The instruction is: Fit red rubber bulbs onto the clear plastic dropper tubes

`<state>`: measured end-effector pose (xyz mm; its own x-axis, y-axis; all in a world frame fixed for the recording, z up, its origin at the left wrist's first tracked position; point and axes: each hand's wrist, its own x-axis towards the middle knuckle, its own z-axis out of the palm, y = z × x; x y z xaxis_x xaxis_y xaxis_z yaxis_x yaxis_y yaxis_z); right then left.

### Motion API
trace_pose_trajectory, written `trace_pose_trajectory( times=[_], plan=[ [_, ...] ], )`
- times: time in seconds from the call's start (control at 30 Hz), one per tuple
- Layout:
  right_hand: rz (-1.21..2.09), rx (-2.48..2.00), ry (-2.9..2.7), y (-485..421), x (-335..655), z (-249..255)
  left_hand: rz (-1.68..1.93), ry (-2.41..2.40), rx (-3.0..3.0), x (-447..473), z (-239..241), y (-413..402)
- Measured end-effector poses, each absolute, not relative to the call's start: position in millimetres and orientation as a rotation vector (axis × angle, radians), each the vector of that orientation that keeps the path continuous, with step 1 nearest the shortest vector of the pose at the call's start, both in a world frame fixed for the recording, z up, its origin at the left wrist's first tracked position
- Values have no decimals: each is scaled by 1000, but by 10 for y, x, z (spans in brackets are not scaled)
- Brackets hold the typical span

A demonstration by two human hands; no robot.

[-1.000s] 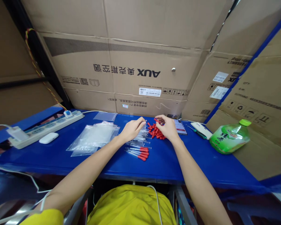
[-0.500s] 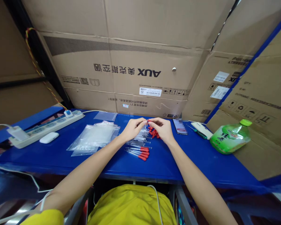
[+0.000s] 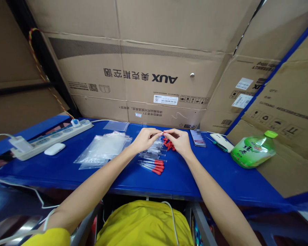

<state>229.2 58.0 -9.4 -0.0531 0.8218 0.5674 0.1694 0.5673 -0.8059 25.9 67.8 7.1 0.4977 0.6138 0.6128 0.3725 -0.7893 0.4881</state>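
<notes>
Above the glossy blue worktop (image 3: 213, 181), a small red bulb (image 3: 164, 132) sat pinched in the right hand (image 3: 181, 140), beside a thin clear tube, barely visible, in the closed fingertips of the left hand (image 3: 145, 139). Both partly hid slim tubes (image 3: 154, 149) and loose red bulbs (image 3: 169, 145) beneath. Nearer lay red-ended droppers (image 3: 157, 167); leftward, filmy flat bags (image 3: 104, 147); rightward, a phone (image 3: 198, 138) and squat green bottle (image 3: 253, 151). Printed cardboard (image 3: 156, 51) walled the back.

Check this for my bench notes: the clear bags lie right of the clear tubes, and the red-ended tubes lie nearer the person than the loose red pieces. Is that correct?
Not quite: in the head view the clear bags lie left of the clear tubes. The red-ended tubes do lie nearer the person than the loose red pieces.
</notes>
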Motion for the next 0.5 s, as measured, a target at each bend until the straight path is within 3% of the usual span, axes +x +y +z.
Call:
trace_pose_trajectory(
  times=[0.5],
  plan=[
    [266,-798,-1933,566,2349,-88,894,844,2833,131,35,741]
  ],
)
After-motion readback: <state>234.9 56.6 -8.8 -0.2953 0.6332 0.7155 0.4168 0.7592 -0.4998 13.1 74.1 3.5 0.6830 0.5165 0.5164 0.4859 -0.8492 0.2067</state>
